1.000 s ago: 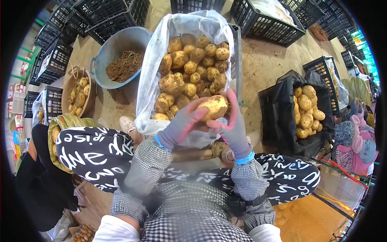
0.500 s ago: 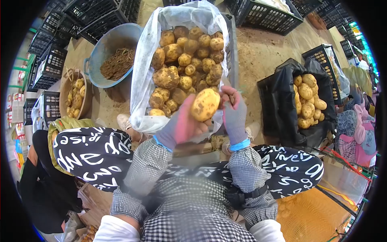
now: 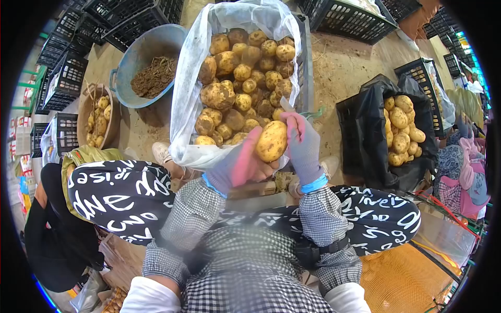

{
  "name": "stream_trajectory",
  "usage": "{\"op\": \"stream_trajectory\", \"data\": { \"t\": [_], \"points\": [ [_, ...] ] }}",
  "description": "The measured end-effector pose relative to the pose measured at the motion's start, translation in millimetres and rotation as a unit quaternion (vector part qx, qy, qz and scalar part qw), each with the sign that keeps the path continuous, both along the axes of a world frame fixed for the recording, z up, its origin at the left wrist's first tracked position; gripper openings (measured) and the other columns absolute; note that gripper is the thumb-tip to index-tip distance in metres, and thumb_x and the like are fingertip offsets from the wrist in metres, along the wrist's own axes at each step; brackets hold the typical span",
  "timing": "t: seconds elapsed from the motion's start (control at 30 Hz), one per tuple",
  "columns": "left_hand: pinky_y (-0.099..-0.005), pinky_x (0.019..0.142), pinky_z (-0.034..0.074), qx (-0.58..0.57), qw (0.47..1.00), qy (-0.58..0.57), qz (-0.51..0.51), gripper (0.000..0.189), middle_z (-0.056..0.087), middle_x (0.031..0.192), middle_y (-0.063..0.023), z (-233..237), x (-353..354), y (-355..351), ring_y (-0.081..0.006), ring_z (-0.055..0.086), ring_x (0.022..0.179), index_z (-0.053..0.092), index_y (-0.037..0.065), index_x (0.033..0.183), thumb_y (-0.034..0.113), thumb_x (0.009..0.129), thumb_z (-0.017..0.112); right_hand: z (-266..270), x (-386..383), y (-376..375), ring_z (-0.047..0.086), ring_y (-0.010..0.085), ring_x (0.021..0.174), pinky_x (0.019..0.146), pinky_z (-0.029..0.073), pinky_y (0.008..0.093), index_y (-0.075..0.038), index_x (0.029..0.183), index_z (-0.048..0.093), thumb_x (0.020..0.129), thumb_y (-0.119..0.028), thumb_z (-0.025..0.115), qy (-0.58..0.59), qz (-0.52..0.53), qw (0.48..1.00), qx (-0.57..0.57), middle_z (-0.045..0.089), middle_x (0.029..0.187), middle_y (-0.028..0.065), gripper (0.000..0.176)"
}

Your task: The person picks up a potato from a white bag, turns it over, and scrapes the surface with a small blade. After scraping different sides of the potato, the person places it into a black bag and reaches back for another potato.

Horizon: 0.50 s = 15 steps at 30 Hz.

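Note:
My left hand, in a grey glove with pink on the palm side, is closed around a large yellow potato with brown specks. My right hand, gloved the same way, is pinched beside the potato's right side. From its fingers sticks a small flat, pale blade-like tool; its exact kind does not show. A bit of green string shows near those fingers. Just beyond both hands stands a crate lined with white cloth, holding many soil-marked potatoes.
To the right, a black-lined crate holds cleaner potatoes. A blue tub of soil and a brown basket of potatoes stand left. Black crates line the back. Another person sits far right.
The potato in my left hand has turned more upright and shifted slightly right. The pale tool in my right hand now points up into view. The whole view has shifted slightly.

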<state>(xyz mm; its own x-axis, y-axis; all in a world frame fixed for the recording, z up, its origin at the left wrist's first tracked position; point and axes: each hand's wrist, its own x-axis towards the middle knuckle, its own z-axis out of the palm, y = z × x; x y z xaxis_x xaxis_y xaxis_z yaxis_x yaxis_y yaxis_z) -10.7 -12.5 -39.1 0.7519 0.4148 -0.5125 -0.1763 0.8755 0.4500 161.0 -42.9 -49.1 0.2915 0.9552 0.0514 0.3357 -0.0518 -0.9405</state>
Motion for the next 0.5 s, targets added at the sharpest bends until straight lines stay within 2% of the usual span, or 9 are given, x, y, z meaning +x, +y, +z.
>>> {"op": "stream_trajectory", "data": {
  "t": [0.03, 0.13, 0.23, 0.3, 0.33, 0.4, 0.43, 0.47, 0.5],
  "points": [
    [-0.0251, 0.052, 0.053, 0.002, 0.999, -0.011, -0.034, 0.067, 0.065, 0.107, -0.0061, -3, -4, 3, -0.0142, 0.065, 0.069, 0.046, 0.011, 0.136, 0.065, 0.098, 0.034, 4, 0, 0, 0.062, 0.0149, 0.092, 0.087, 0.047, 0.0239, 0.002, 0.114, 0.064, 0.096, -0.013, 0.058, -0.003, -0.005, 1.0, 0.008, 0.066, 0.106, 0.0105, 0.024],
    [-0.0204, 0.048, 0.043, -0.095, 0.995, -0.001, -0.008, 0.069, 0.062, 0.09, -0.0074, 4, -3, 13, -0.0108, 0.055, 0.063, 0.049, 0.012, 0.13, 0.069, 0.098, 0.025, 5, -6, 0, 0.062, 0.0178, 0.093, 0.087, 0.048, 0.0267, 0.004, 0.117, 0.062, 0.096, -0.014, 0.058, 0.145, -0.037, 0.989, -0.008, 0.066, 0.107, 0.0133, 0.028],
    [-0.0218, 0.045, 0.042, -0.14, 0.99, -0.012, 0.014, 0.069, 0.062, 0.085, -0.0078, 10, 0, 14, -0.0118, 0.055, 0.059, 0.048, 0.013, 0.13, 0.069, 0.097, 0.026, 11, -14, -6, 0.062, 0.0271, 0.107, 0.097, 0.048, 0.0369, 0.004, 0.132, 0.051, 0.08, -0.029, 0.076, -0.091, 0.026, 0.995, 0.043, 0.063, 0.115, 0.0152, 0.067],
    [-0.0218, 0.044, 0.041, -0.13, 0.991, -0.023, -0.019, 0.07, 0.062, 0.089, -0.0086, 4, -6, 13, -0.0123, 0.056, 0.061, 0.048, 0.013, 0.13, 0.071, 0.096, 0.027, 21, -18, -7, 0.062, 0.0209, 0.105, 0.091, 0.047, 0.0299, 0.004, 0.124, 0.057, 0.097, -0.02, 0.059, -0.095, 0.016, 0.995, 0.036, 0.064, 0.116, 0.0191, 0.037],
    [-0.0219, 0.044, 0.041, -0.125, 0.991, -0.029, -0.037, 0.071, 0.062, 0.091, -0.009, 1, -7, 14, -0.0126, 0.057, 0.063, 0.048, 0.014, 0.13, 0.072, 0.095, 0.027, 13, -5, -7, 0.061, 0.0205, 0.107, 0.092, 0.047, 0.0298, 0.004, 0.127, 0.055, 0.098, -0.023, 0.059, -0.122, 0.04, 0.992, 0.018, 0.063, 0.119, 0.0181, 0.04],
    [-0.0236, 0.05, 0.047, -0.098, 0.992, -0.077, -0.031, 0.067, 0.061, 0.1, -0.0107, 0, -8, 14, -0.0148, 0.061, 0.07, 0.046, 0.012, 0.134, 0.066, 0.095, 0.039, 7, 2, -7, 0.061, 0.0196, 0.107, 0.093, 0.046, 0.0294, 0.004, 0.131, 0.052, 0.099, -0.027, 0.058, -0.042, 0.028, 0.999, -0.001, 0.061, 0.123, 0.0154, 0.044],
    [-0.0244, 0.054, 0.051, -0.083, 0.991, -0.101, -0.027, 0.067, 0.06, 0.104, -0.0116, 2, -7, 14, -0.016, 0.062, 0.074, 0.045, 0.01, 0.135, 0.064, 0.095, 0.045, 4, 0, -5, 0.061, 0.0191, 0.107, 0.093, 0.046, 0.0293, 0.003, 0.133, 0.05, 0.1, -0.028, 0.057, 0.066, -0.006, 0.998, -0.001, 0.06, 0.125, 0.0137, 0.045],
    [-0.0261, 0.062, 0.052, 0.024, 0.999, -0.037, 0.017, 0.065, 0.058, 0.111, -0.0128, 4, -4, 12, -0.0176, 0.062, 0.082, 0.044, 0.009, 0.137, 0.057, 0.094, 0.053, 4, -1, -4, 0.061, 0.0185, 0.106, 0.093, 0.046, 0.0291, 0.003, 0.135, 0.049, 0.101, -0.029, 0.055, 0.172, -0.038, 0.984, -0.001, 0.059, 0.126, 0.012, 0.047],
    [-0.0278, 0.071, 0.054, 0.131, 0.989, 0.028, 0.061, 0.066, 0.056, 0.117, -0.014, 12, 1, 9, -0.0193, 0.063, 0.09, 0.043, 0.008, 0.139, 0.051, 0.092, 0.061, 1, 1, -4, 0.06, 0.0179, 0.106, 0.094, 0.047, 0.0288, 0.003, 0.136, 0.048, 0.101, -0.029, 0.056, 0.197, -0.018, 0.98, 0.004, 0.059, 0.125, 0.0108, 0.048]
  ]
}}
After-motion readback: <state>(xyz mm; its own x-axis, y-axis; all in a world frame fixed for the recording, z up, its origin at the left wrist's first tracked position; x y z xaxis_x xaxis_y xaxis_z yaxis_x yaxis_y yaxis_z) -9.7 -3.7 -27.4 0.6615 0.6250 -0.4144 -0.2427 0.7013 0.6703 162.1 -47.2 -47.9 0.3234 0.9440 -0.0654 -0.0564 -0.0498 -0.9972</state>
